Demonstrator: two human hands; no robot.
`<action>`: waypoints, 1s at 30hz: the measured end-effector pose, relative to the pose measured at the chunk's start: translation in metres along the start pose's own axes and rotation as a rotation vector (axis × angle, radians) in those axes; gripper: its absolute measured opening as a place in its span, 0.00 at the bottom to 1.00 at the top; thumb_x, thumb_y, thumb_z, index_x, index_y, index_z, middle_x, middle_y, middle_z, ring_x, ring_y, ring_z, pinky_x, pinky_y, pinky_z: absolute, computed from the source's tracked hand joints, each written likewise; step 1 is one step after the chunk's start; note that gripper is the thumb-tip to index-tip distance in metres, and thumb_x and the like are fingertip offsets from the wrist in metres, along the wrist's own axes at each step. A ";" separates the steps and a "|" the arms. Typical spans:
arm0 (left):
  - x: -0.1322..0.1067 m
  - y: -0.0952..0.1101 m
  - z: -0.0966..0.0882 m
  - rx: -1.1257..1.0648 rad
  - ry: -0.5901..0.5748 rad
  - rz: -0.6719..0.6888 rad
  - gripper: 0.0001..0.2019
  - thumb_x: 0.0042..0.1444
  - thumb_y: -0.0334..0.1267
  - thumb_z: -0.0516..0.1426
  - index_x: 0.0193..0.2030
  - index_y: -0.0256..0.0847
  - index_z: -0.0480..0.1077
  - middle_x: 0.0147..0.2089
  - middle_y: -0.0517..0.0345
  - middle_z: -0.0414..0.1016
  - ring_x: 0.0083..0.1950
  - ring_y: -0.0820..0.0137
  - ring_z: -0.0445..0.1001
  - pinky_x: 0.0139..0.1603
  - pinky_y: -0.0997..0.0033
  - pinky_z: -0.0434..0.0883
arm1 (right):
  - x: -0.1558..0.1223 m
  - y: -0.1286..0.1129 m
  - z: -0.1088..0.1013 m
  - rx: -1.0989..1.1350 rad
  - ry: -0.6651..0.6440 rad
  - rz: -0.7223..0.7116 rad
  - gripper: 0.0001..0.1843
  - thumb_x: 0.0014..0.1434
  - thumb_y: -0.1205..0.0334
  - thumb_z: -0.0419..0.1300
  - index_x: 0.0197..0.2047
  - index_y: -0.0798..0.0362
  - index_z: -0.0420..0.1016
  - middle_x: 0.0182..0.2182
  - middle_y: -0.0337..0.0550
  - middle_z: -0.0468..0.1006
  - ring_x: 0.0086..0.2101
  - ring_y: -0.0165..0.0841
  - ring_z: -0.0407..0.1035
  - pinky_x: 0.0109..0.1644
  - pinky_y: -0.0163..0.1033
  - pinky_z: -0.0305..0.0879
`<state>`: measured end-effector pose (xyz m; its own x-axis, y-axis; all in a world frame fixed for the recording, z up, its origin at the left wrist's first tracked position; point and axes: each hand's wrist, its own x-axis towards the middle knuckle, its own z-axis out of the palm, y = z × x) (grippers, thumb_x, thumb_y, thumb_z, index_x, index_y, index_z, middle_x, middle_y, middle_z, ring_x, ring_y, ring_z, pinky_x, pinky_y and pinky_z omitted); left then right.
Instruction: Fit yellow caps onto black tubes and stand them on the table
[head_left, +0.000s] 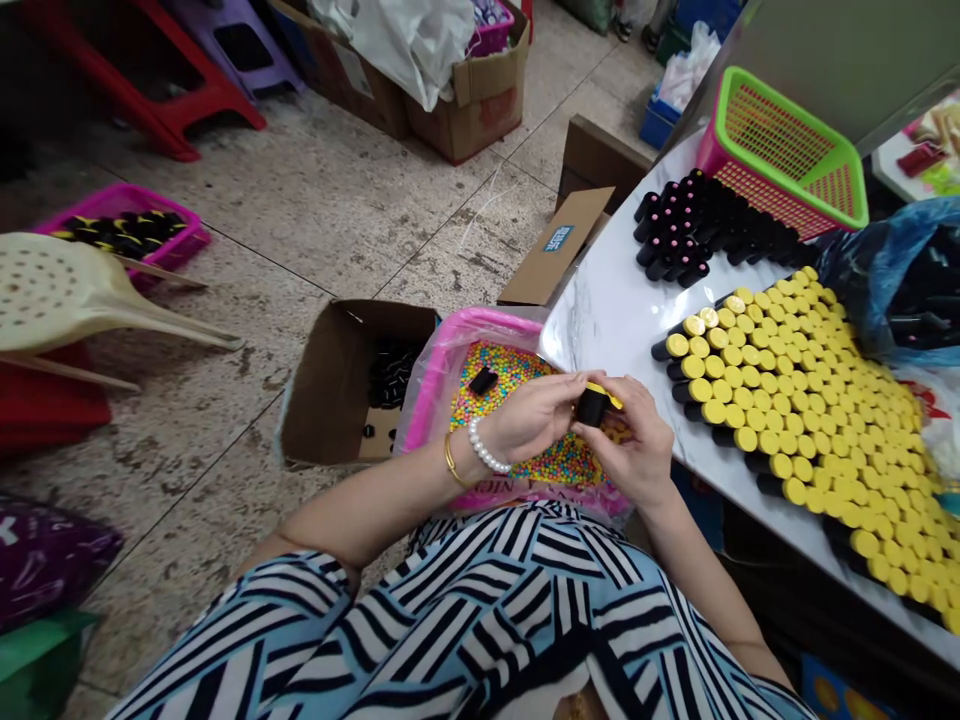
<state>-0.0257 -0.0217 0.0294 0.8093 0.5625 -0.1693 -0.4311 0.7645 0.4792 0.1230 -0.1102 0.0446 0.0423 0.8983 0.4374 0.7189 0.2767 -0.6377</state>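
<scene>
Between both hands, above a pink basin (424, 400), is a small black container (591, 407) with a yellow cap. My left hand (536, 410) grips it from the left, fingers at its top edge. On the other side, my right hand (636, 440) has its thumb against the black body and its fingers by the yellow cap. Whether the cap is fully seated cannot be made out. Small colourful balls (555, 466) fill the plastic-lined basin below. Another black piece (483, 380) lies on the balls, left of my hands.
A white table (592, 310) on the right carries rows of yellow-capped black containers (780, 400), black tubes with pink ends (675, 225) and a green-and-pink basket (787, 150). Left of the basin stands a cardboard box (322, 390) with black pieces. A beige stool (67, 280) is farther left.
</scene>
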 end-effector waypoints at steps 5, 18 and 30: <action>0.006 0.016 0.004 0.043 -0.105 -0.105 0.14 0.64 0.41 0.61 0.50 0.33 0.79 0.43 0.47 0.81 0.42 0.69 0.79 0.43 0.70 0.74 | 0.005 -0.002 -0.005 0.146 0.036 0.087 0.33 0.59 0.61 0.69 0.66 0.41 0.69 0.62 0.46 0.74 0.62 0.45 0.67 0.68 0.59 0.64; 0.060 0.009 -0.025 1.510 -0.125 0.842 0.17 0.65 0.33 0.59 0.60 0.38 0.72 0.55 0.50 0.80 0.57 0.65 0.79 0.75 0.46 0.61 | -0.006 0.033 -0.008 0.130 0.211 0.404 0.28 0.65 0.56 0.62 0.67 0.49 0.68 0.57 0.54 0.76 0.52 0.43 0.74 0.58 0.56 0.73; 0.048 0.001 -0.030 1.554 0.153 0.893 0.17 0.60 0.43 0.64 0.54 0.39 0.76 0.51 0.49 0.83 0.60 0.58 0.78 0.76 0.38 0.53 | 0.123 0.052 0.010 -0.570 0.017 0.052 0.30 0.68 0.71 0.43 0.72 0.58 0.59 0.52 0.57 0.77 0.51 0.45 0.68 0.58 0.55 0.65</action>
<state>0.0012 0.0156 -0.0047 0.4873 0.6867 0.5395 0.1317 -0.6685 0.7320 0.1585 0.0179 0.0594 0.0950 0.8990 0.4276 0.9759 0.0006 -0.2182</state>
